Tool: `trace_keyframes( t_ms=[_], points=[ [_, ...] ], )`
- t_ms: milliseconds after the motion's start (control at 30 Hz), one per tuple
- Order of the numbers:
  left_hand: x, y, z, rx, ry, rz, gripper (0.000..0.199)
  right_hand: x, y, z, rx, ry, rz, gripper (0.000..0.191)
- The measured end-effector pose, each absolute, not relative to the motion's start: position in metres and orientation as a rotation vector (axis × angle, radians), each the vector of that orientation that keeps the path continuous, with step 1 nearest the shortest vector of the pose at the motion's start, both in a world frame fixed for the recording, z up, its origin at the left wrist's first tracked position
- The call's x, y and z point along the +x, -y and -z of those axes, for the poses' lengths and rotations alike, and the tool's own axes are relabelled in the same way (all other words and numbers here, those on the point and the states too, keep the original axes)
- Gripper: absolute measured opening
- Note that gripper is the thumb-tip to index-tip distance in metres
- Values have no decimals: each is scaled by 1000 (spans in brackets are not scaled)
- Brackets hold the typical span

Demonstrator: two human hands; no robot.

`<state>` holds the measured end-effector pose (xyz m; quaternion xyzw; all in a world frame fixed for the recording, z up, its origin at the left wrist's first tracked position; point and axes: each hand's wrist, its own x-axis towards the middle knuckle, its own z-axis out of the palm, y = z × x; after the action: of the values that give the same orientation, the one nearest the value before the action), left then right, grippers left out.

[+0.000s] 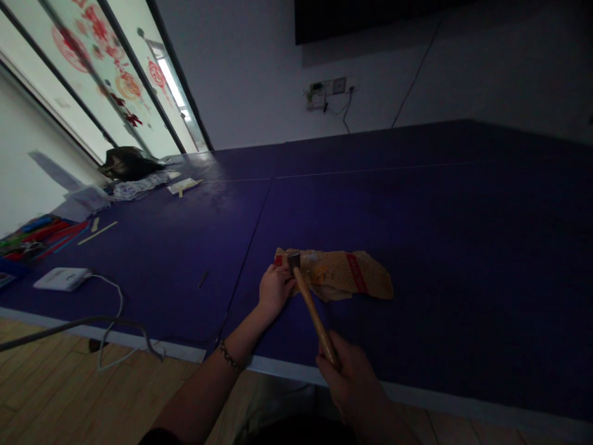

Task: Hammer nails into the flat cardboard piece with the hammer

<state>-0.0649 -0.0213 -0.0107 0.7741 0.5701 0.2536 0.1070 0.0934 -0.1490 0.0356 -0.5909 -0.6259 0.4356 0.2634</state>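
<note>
My right hand [347, 371] is closed around the wooden handle of a hammer [315, 312]. The hammer's dark metal head rests over the left end of a tan, dotted, flat piece [333, 272] with red bands, which looks like layered paper or board and has a torn, crumpled edge. Beside the hammer head, my left hand [274, 287] is at that same left end, its fingers bent and drawn together. Whatever those fingertips hold is hidden by the hand and the hammer head.
A dark purple table top [426, 228] with seams spans the view. To the left lie a thin dark rod [203, 279], a white charger-like box [62, 279] with a cable, and several coloured tools [41, 235]. A black bag [130, 164] sits at the far left.
</note>
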Motion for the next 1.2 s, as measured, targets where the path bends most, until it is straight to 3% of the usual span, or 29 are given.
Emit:
trace_keyframes(
  t_ms=[1200],
  points=[
    [-63,25,10,2285,-1703,-721,13,86,149,-38,-1623,1633,-1112,6]
  ],
)
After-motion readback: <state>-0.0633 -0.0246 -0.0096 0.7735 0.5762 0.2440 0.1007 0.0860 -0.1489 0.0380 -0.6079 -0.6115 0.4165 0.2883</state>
